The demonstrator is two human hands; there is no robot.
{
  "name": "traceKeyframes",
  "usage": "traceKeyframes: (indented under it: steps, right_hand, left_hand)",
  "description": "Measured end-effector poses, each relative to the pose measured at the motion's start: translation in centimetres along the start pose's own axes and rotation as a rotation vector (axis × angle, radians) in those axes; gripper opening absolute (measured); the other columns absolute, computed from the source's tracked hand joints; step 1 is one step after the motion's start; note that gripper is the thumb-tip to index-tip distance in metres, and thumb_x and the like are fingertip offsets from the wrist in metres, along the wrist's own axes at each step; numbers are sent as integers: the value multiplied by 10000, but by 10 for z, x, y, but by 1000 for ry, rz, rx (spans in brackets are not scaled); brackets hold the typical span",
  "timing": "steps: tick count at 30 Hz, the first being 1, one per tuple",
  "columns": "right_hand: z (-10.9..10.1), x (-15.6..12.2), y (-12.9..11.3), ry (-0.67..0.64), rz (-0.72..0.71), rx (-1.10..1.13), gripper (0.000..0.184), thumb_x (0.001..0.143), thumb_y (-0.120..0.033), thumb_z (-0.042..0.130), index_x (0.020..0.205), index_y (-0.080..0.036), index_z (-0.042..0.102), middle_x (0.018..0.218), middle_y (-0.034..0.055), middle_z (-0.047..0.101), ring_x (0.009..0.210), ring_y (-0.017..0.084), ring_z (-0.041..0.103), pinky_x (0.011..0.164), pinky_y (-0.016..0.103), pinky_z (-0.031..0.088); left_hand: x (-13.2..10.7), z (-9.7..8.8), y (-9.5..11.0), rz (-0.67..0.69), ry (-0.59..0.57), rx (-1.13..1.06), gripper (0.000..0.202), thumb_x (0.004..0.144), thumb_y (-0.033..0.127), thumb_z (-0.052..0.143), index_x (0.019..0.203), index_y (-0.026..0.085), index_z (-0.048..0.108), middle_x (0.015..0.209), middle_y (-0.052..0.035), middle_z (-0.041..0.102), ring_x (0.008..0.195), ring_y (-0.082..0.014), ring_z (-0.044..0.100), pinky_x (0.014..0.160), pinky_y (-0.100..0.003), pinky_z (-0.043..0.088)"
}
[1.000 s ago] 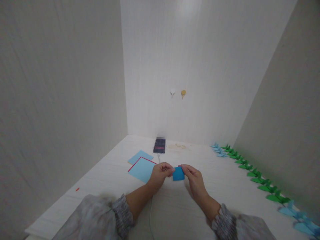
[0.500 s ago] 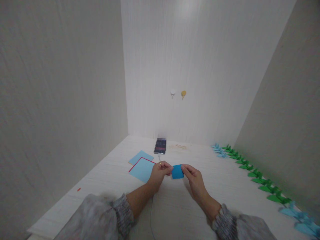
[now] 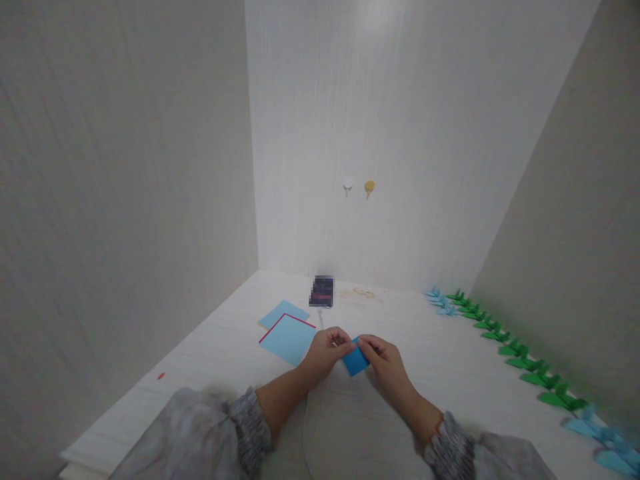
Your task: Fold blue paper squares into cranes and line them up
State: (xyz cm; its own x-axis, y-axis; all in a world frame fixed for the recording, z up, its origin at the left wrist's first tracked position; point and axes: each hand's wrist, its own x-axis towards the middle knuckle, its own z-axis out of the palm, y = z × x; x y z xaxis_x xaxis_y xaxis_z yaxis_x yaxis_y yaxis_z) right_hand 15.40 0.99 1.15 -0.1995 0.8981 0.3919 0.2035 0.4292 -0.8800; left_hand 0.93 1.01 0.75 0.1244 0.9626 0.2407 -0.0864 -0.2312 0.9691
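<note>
A small folded blue paper square (image 3: 355, 361) is pinched between my two hands above the white table, one corner pointing down toward me. My left hand (image 3: 326, 353) grips its upper left side with thumb and fingers. On the upper right side, my right hand (image 3: 384, 358) pinches it too, the two thumbs close together. Just left of my left hand lie light blue paper sheets (image 3: 287, 339), the nearer one with a red edge strip along its far sides. The paper's underside and some fingertips are hidden.
A phone (image 3: 321, 292) lies near the back wall, its white cable (image 3: 304, 427) running toward me. Along the right side stand rows of green paper cranes (image 3: 525, 363) and light blue ones (image 3: 600, 430). Two hooks (image 3: 369, 187) hang on the wall. A red scrap (image 3: 161, 376) lies at left.
The blue paper has turned from lying square to standing on a corner. My hands have come closer together at its top. The view has shifted slightly.
</note>
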Motion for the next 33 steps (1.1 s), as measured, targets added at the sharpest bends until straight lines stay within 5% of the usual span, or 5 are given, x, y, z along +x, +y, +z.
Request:
traceKeyframes:
  steps: [18, 33]
  right_hand:
    - [-2, 3, -2, -61, 20, -67, 244, 740, -321, 431, 648, -147, 574, 594, 12, 541, 591, 138, 480, 554, 225, 363]
    - [-4, 3, 2, 51, 31, -1, 198, 718, -301, 456, 610, -154, 531, 552, -9, 495, 564, 128, 458, 543, 221, 347]
  left_hand:
    - [1, 1, 2, -71, 142, -252, 199, 534, 260, 658, 580, 121, 523, 521, 28, 511, 490, -67, 430, 519, -206, 327]
    - [5, 1, 2, -84, 195, -287, 231, 532, 284, 652, 581, 120, 497, 499, 29, 492, 465, -62, 416, 492, -202, 311]
